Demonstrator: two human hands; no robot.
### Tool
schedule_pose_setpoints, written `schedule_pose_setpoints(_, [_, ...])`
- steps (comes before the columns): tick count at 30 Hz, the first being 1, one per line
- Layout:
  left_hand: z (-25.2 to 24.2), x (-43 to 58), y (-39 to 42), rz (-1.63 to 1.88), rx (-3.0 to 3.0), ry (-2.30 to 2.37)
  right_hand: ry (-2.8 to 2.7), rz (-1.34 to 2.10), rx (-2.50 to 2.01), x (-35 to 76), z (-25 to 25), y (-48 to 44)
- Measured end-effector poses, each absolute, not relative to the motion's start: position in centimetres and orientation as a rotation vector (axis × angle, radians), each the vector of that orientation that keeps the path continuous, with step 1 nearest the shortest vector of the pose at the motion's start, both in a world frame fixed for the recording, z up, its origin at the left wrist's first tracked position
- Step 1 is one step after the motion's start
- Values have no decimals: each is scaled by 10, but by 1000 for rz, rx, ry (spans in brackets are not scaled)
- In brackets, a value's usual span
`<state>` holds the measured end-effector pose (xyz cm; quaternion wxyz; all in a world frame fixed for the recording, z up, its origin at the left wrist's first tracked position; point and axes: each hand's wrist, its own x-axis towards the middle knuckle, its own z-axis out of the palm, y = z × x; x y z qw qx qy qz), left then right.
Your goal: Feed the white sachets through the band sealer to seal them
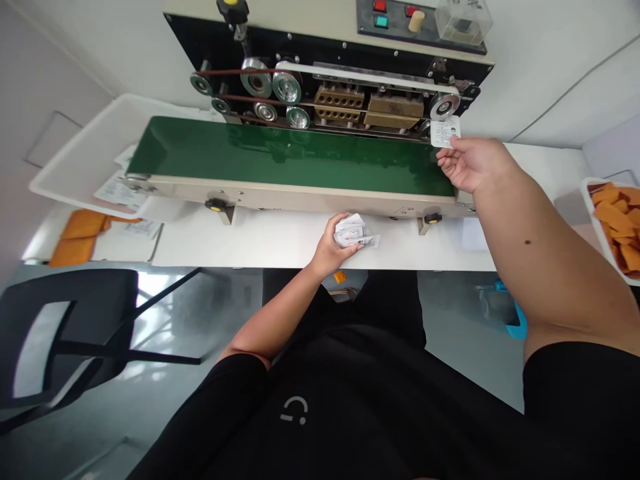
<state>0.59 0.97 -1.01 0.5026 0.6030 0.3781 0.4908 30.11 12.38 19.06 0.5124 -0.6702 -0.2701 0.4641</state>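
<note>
My right hand (467, 162) pinches a small white printed packet (445, 131) by its lower edge. The packet's top reaches the rollers at the right end of a band sealing machine (335, 73). Below the packet lies the right end of the green conveyor belt (280, 157). My left hand (333, 248) is wrapped round a loose stack of similar white packets (354, 233), held just in front of the machine above the white table's (280, 237) front edge.
At the left, a clear plastic bin (75, 163) holds white packets. Orange pieces (80, 237) lie in front of it. A white tub (593, 220) of orange pieces stands at the far right. A black chair (95, 333) is at the lower left.
</note>
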Motion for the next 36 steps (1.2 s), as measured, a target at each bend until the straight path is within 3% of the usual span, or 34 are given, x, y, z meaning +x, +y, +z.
schedule_pose_setpoints(8, [-8,6,10,1191,1439,905,-735,1269,-1572,255,192,130])
schedule_pose_setpoints(13, [-11,7,10,1204,1389,897,-1031,789,-1353,234,149,47])
schedule_pose_setpoints(17, [-14,9,13,1224,1331,857,-1389,442,-1450,214,99,-20])
schedule_pose_setpoints(23, [-16,11,17,1230,1329,804,-1669,718,-1534,211,63,-35])
schedule_pose_setpoints(30, [-15,9,16,1228,1306,824,-1205,1056,-1460,234,72,-29])
schedule_pose_setpoints(36, [-14,8,16,1206,1290,874,-716,1047,-1202,275,98,-8])
